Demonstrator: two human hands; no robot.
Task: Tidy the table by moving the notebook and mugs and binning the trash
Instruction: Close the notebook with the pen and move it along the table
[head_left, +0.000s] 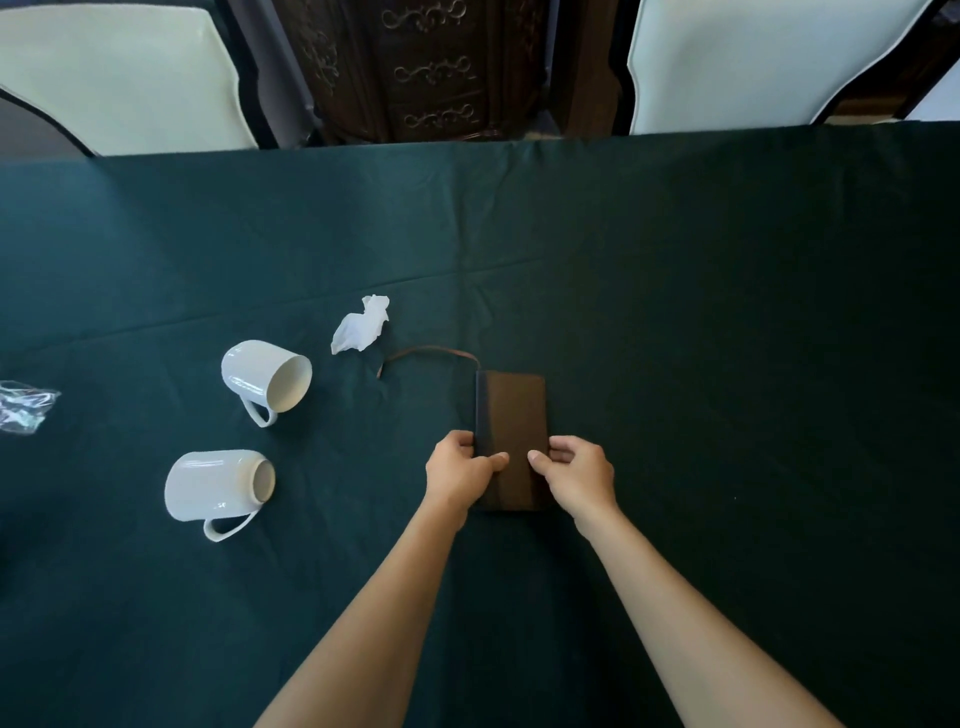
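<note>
your left hand (457, 475) and right hand (574, 467) both grip the near end of the closed dark notebook (511, 415) lying mid-table on the green cloth (727, 338), two tipped white mugs (265, 382) to its left.

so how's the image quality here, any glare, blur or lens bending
Head view: dim, soft light; the dark notebook nearly merges with the green tablecloth. Small bright glints on both white mugs. Wide-angle bending curves the table's far edge. The plastic wrapper at the left edge looks smeared.
</note>
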